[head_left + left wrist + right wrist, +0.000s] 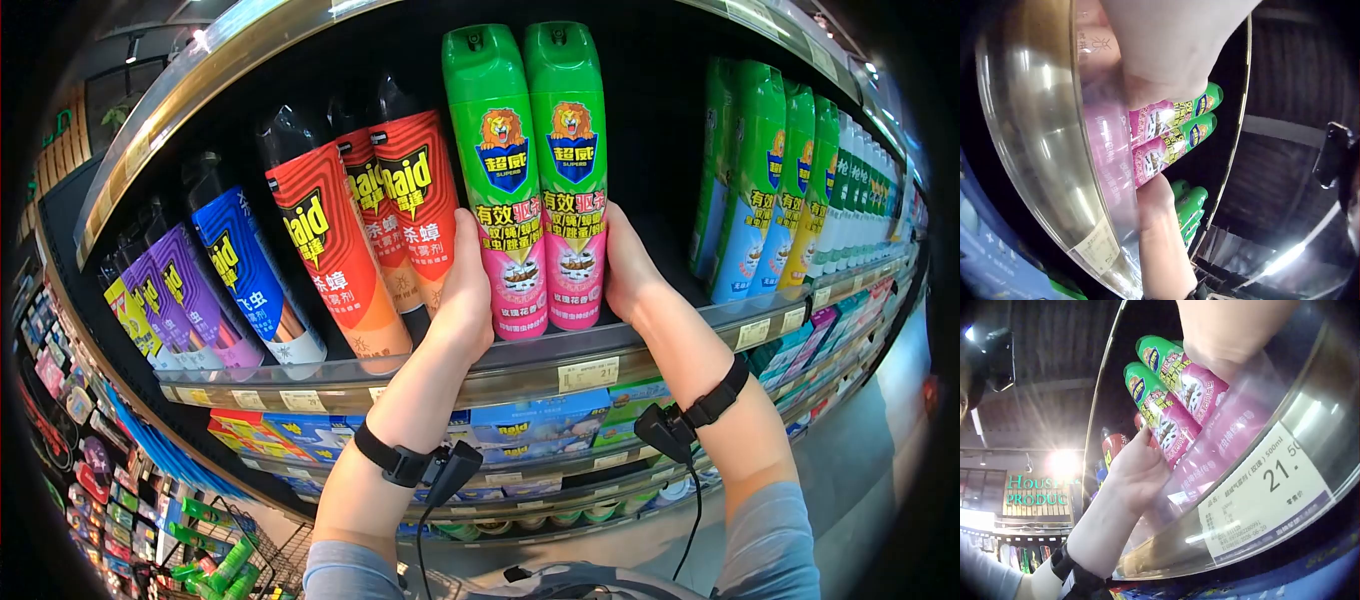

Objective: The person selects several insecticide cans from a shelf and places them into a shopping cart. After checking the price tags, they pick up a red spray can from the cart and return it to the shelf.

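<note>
Two green and pink insecticide spray cans [505,190] [568,180] stand side by side at the front of the shelf, lion labels facing me. My left hand [468,290] holds the outer side of the left can, its fingers hidden behind it. Against the outer side of the right can, my right hand [630,265] does the same, fingers likewise out of sight. In both wrist views the pair appears between the two hands, behind the clear shelf lip [1210,462].
Red Raid cans [330,250], a blue can [255,270] and purple cans [190,290] line the shelf to the left. More green cans [760,180] stand to the right. A price label [588,374] sits on the shelf edge. Below left is a wire cart [265,550] with green items.
</note>
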`<state>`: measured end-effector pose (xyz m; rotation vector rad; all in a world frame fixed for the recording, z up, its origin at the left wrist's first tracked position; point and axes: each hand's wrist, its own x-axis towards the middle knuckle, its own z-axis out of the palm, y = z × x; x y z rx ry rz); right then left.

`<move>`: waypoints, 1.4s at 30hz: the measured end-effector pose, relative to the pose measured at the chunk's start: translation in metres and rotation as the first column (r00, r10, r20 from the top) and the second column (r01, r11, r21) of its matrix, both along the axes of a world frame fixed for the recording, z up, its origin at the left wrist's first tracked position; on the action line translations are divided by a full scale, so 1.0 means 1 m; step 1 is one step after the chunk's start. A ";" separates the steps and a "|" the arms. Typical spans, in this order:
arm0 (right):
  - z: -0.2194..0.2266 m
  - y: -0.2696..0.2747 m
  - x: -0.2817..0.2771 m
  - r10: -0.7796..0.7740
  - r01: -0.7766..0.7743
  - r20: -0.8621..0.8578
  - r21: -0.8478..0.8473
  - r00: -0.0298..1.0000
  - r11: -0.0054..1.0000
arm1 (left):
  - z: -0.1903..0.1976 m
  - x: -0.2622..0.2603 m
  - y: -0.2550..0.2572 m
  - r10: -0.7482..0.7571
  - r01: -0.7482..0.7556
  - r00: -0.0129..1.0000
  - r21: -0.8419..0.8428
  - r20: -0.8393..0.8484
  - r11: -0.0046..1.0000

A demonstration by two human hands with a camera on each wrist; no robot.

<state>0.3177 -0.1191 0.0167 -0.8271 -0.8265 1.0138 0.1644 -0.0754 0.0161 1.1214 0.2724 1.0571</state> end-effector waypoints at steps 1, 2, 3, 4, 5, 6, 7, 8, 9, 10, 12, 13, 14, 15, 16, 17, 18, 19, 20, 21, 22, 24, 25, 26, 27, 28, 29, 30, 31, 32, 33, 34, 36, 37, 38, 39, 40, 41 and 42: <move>0.000 0.000 0.000 0.003 -0.003 -0.008 -0.010 1.000 1.000 | 0.000 0.000 -0.001 -0.001 0.001 1.000 0.002 0.000 1.000; 0.000 0.001 0.002 -0.002 0.002 -0.012 -0.017 1.000 1.000 | 0.001 -0.001 -0.002 0.004 -0.004 1.000 -0.016 -0.016 1.000; -0.001 0.000 0.003 -0.003 0.003 -0.013 -0.015 1.000 1.000 | 0.001 -0.001 -0.002 0.010 -0.011 0.999 -0.034 -0.032 0.999; -0.001 0.000 0.003 0.007 -0.007 -0.005 0.000 1.000 1.000 | 0.001 -0.001 -0.001 0.006 -0.007 0.999 -0.028 -0.038 1.000; -0.002 0.000 0.003 0.018 -0.018 0.004 0.015 1.000 1.000 | -0.001 -0.002 0.001 0.006 -0.007 0.999 -0.028 -0.040 1.000; -0.002 0.000 0.003 0.019 -0.019 0.002 0.015 1.000 1.000 | -0.004 -0.002 0.005 0.050 -0.050 0.996 0.013 -0.071 0.999; -0.002 0.000 0.003 0.020 -0.021 0.005 0.015 1.000 1.000 | -0.007 -0.004 0.008 0.097 -0.091 0.990 0.054 -0.101 0.994; -0.002 -0.001 0.003 0.023 -0.023 0.008 0.014 1.000 1.000 | -0.009 -0.006 0.010 0.098 -0.093 0.990 0.052 -0.103 0.994; -0.001 -0.002 0.002 0.025 -0.025 0.006 0.012 1.000 1.000 | -0.011 -0.008 0.012 0.128 -0.114 0.985 0.129 -0.112 0.985; 0.000 -0.004 0.000 0.025 -0.025 -0.007 0.014 1.000 1.000 | -0.013 -0.012 0.013 0.159 -0.132 0.980 0.206 -0.120 0.970; 0.001 -0.004 0.000 0.027 -0.027 -0.022 0.014 0.999 1.000 | -0.018 -0.020 0.016 0.236 -0.174 0.955 0.303 -0.181 0.937; 0.000 -0.003 0.000 0.038 -0.038 -0.031 0.025 0.999 0.999 | -0.020 -0.023 0.015 0.313 -0.204 0.921 0.400 -0.231 0.894; 0.000 -0.003 -0.001 0.050 -0.048 -0.041 0.036 0.998 0.998 | -0.023 -0.026 0.010 0.315 -0.205 0.920 0.398 -0.235 0.894; 0.001 -0.003 -0.001 0.052 -0.051 -0.044 0.033 0.998 0.998 | -0.021 -0.030 0.000 0.358 -0.193 0.907 0.535 -0.223 0.823; 0.002 -0.004 -0.003 0.057 -0.055 -0.048 0.041 0.997 0.998 | -0.020 -0.032 -0.006 0.397 -0.174 0.895 0.659 -0.205 0.732; 0.003 -0.005 -0.005 0.062 -0.060 -0.052 0.049 0.997 0.997 | -0.021 -0.032 -0.007 0.399 -0.174 0.893 0.657 -0.209 0.734; 0.004 -0.006 -0.006 0.049 -0.047 -0.038 0.043 0.998 0.998 | -0.023 -0.032 -0.009 0.407 -0.151 0.878 0.662 -0.251 0.734; 0.004 -0.007 -0.007 0.053 -0.051 -0.040 0.038 0.998 0.998 | -0.024 -0.033 -0.009 0.414 -0.129 0.862 0.665 -0.291 0.736; 0.004 -0.007 -0.008 0.053 -0.052 -0.040 0.042 0.998 0.998 | -0.026 -0.033 -0.005 0.420 -0.119 0.860 0.686 -0.291 0.718; 0.004 -0.007 -0.008 0.053 -0.051 -0.040 0.048 0.998 0.998 | -0.028 -0.034 -0.002 0.421 -0.120 0.858 0.683 -0.293 0.720; 0.002 -0.004 -0.006 0.055 -0.053 -0.039 0.052 0.998 0.997 | -0.030 -0.034 0.001 0.394 -0.108 0.874 0.678 -0.283 0.727; 0.002 -0.004 -0.005 0.053 -0.052 -0.033 0.044 0.998 0.998 | -0.033 -0.034 0.005 0.364 -0.095 0.890 0.668 -0.276 0.738; 0.002 -0.004 -0.005 0.051 -0.050 -0.026 0.041 0.998 0.998 | -0.034 -0.034 0.007 0.344 -0.086 0.898 0.658 -0.274 0.748; 0.002 -0.004 -0.005 0.048 -0.047 -0.028 0.038 0.998 0.998 | -0.034 -0.034 0.009 0.324 -0.077 0.906 0.647 -0.272 0.759; 0.003 -0.005 -0.007 0.053 -0.052 -0.020 0.052 0.998 0.997 | -0.034 -0.035 0.008 0.319 -0.073 0.907 0.644 -0.275 0.761; 0.004 -0.006 -0.008 0.056 -0.055 -0.011 0.065 0.998 0.996 | -0.033 -0.035 0.007 0.316 -0.076 0.908 0.635 -0.274 0.769; 0.003 -0.004 -0.008 0.050 -0.049 -0.012 0.061 0.999 0.997 | -0.032 -0.035 0.007 0.313 -0.080 0.910 0.626 -0.272 0.776; 0.002 -0.001 -0.008 0.042 -0.040 -0.031 0.056 0.999 0.998 | -0.033 -0.035 0.008 0.289 -0.078 0.922 0.608 -0.256 0.790; 0.000 0.001 -0.007 0.035 -0.033 -0.050 0.051 0.998 0.998 | -0.033 -0.036 0.007 0.283 -0.073 0.923 0.605 -0.259 0.793; 0.000 0.002 -0.006 0.049 -0.047 -0.036 0.061 0.998 0.997 | -0.031 -0.036 0.005 0.290 -0.079 0.920 0.602 -0.262 0.795; 0.000 0.000 -0.007 0.047 -0.044 -0.036 0.059 0.998 0.997 | -0.030 -0.037 0.005 0.298 -0.087 0.917 0.598 -0.264 0.797; 0.002 -0.001 -0.008 0.046 -0.045 -0.033 0.055 0.998 0.997 | -0.030 -0.038 0.006 0.300 -0.083 0.916 0.609 -0.265 0.789; 0.002 -0.002 -0.009 0.044 -0.042 -0.029 0.050 0.999 0.998 | -0.030 -0.038 0.007 0.323 -0.096 0.909 0.622 -0.264 0.777; 0.001 0.000 -0.007 0.071 -0.070 -0.015 0.072 0.997 0.995 | -0.031 -0.038 0.006 0.347 -0.109 0.901 0.636 -0.262 0.764; 0.000 0.002 -0.006 0.098 -0.097 0.000 0.094 0.995 0.991 | -0.030 -0.037 0.004 0.342 -0.105 0.902 0.635 -0.263 0.765; -0.001 0.004 -0.004 0.094 -0.093 -0.001 0.091 0.996 0.991 | -0.030 -0.036 0.001 0.368 -0.133 0.895 0.636 -0.253 0.760; -0.002 0.006 -0.003 0.093 -0.093 -0.003 0.097 0.996 0.991 | -0.030 -0.036 -0.002 0.394 -0.160 0.886 0.637 -0.244 0.754; -0.003 0.006 -0.002 0.092 -0.091 -0.006 0.105 0.996 0.990 | -0.032 -0.035 -0.005 0.388 -0.153 0.888 0.637 -0.247 0.755; -0.003 0.003 -0.003 0.091 -0.088 -0.026 0.095 0.996 0.992 | -0.033 -0.034 -0.007 0.498 -0.227 0.842 0.701 -0.207 0.676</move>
